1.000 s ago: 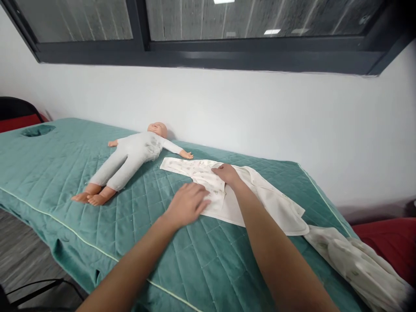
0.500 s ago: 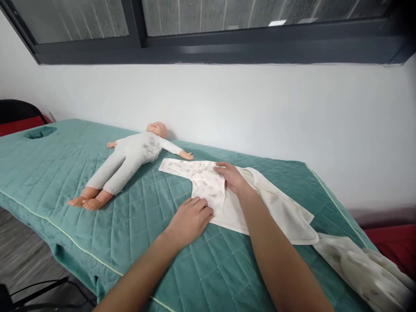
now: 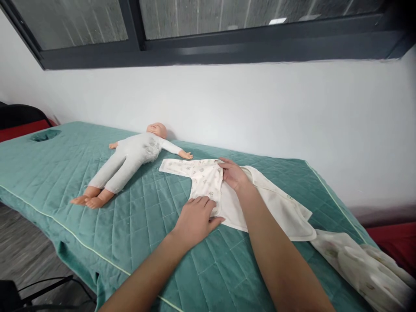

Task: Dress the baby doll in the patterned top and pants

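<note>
Baby shirt (image 3: pixel 205 180), white with a small print, lies spread on the green bed (image 3: pixel 146 216), under both hands. From where I stand, the left hand (image 3: pixel 196 221) rests wide at the shirt's 8 o'clock edge, fingers on the cloth, thumb held apart. The right hand (image 3: pixel 234 174) bends its fingers over the front edge toward 12 o'clock; I can't tell whether they pinch it.

If either one dragged sideways, I'd expect the thin front to ruck up, since nothing else seems to pin it. The right forearm (image 3: pixel 266 242) crosses above the shirt's middle and could brush the far half into creases. At 4 o'clock a bundled cloth (image 3: pixel 360 264) meets the shirt's corner, so a tug might shift both. The sleeve (image 3: pixel 173 167), at 10 o'clock, lies just beside the arm of the doll (image 3: pixel 138 147) and might snag there.

Against half a second ago, the left thumb has swung out from the fingers, and the right hand sits slightly farther toward 1 o'clock. The doll lies as it did.
</note>
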A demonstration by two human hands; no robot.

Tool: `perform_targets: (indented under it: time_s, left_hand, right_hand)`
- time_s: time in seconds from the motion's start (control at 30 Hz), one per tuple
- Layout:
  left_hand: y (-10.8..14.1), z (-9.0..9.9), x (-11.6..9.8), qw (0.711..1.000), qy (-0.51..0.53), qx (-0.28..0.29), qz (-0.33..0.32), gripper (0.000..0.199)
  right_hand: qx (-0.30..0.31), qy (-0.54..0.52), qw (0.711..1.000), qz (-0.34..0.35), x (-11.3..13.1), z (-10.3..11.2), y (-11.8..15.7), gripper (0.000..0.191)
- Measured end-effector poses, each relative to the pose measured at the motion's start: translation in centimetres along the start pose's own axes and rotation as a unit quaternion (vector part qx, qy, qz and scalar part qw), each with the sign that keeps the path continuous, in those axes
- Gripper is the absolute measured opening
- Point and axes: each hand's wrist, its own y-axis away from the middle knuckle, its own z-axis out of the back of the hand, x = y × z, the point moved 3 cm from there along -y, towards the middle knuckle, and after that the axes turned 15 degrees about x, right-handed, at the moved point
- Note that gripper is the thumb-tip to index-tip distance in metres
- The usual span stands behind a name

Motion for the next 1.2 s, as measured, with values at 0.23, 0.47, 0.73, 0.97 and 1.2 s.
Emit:
perform_targets:
  time_s: [0.23, 0.47, 0.73, 0.97, 1.2]
  left_hand:
    - [0.0, 0.1, -1.2, 0.999, -0.037, -0.016, -0.003, 0.015]
    - [0.5, 0.2, -1.8, 0.994, -0.043, -0.057, -0.079, 0.022]
    - [-0.2, 0.3, -0.3, 0.985, 0.173, -0.017, 0.004, 0.021]
    - [-0.6, 0.5, 2.3, 0.849, 0.512, -0.078, 0.100, 0.029]
    - [0.3, 0.5, 3.3, 0.785, 0.585, -0.162, 0.125, 0.028]
  right_hand:
    - [0.008, 0.103, 0.994, -0.018, -1.1, -0.3, -0.4, 0.046]
    - [-0.040, 0.204, 0.978, 0.017, -0.9, 0.8, -0.9, 0.051]
    - [-0.119, 0.423, 0.898, -0.006, -0.2, 1.1, -0.3, 0.049]
    - [-0.114, 0.525, 0.840, -0.081, 0.9, 1.4, 0.3, 0.038]
    - [-0.031, 0.475, 0.878, -0.045, 1.3, -0.4, 0.9, 0.048]
